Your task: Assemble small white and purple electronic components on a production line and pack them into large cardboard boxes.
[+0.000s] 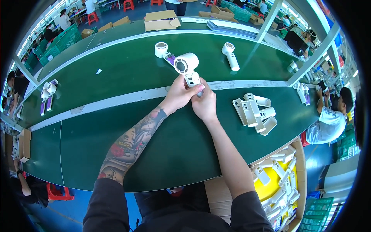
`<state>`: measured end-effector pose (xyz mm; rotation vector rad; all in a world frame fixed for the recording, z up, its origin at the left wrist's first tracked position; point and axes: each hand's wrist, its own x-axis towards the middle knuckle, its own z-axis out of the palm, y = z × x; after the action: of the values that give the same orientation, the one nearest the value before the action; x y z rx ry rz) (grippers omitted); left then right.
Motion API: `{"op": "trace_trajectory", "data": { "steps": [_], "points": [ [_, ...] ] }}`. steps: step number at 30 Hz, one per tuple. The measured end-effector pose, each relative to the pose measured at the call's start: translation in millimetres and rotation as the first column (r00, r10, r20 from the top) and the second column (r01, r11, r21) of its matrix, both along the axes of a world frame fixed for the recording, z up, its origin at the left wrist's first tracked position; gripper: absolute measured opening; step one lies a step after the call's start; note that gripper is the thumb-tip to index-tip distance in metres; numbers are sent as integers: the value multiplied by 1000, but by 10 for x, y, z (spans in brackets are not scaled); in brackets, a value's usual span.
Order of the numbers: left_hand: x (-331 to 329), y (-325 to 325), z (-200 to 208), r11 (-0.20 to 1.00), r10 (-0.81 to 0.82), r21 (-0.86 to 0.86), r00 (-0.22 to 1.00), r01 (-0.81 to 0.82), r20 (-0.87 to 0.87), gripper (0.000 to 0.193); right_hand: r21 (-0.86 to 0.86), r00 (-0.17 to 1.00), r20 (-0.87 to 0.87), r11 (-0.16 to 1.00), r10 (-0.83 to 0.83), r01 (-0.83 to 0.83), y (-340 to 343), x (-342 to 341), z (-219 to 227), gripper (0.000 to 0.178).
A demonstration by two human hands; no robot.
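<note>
Both of my hands grip a white handheld fan (186, 63) by its handle, its round head pointing up and away from me. My left hand (180, 92) wraps the handle from the left, the thumb lying across it. From the other side my right hand (205, 101) closes round the handle's lower end. Just behind lies a second fan (161, 49) with purple parts showing in its open handle. Farther right on the green belt rests another white fan (230, 56). Right of my hands, a pile of white handle shells (254, 112) lies on the green tabletop (166, 154).
A carton (300, 170) of white plastic parts stands by the table's right front edge. Several fans (48, 94) lie at the belt's left. A cardboard box (161, 21) sits beyond the belt. A person (332, 116) works at the right, beside a slanting metal post (315, 54).
</note>
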<state>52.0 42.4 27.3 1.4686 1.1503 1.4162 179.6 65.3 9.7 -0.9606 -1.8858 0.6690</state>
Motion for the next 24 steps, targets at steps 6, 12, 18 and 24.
{"op": "trace_trajectory", "data": {
  "steps": [6, 12, 18, 24],
  "points": [
    [-111, 51, -29, 976, 209, -111, 957, -189, 203, 28, -478, 698, -711, 671, 83, -567, 56, 91, 188, 42],
    [-410, 662, -276, 808, 565, 218, 615, -547, -551, 37, -172, 191, -981, 302, 34, -938, 303, 509, 157, 42],
    [-410, 985, -120, 804, 452, 178, 387, -568, -804, 47, -480, 651, -759, 695, -22, -536, 378, 564, 175, 40],
    [-763, 1001, -306, 822, 440, 189, 390, -537, -809, 40, -28, 966, -28, 966, -258, 257, 380, 1031, 805, 47]
  ]
}}
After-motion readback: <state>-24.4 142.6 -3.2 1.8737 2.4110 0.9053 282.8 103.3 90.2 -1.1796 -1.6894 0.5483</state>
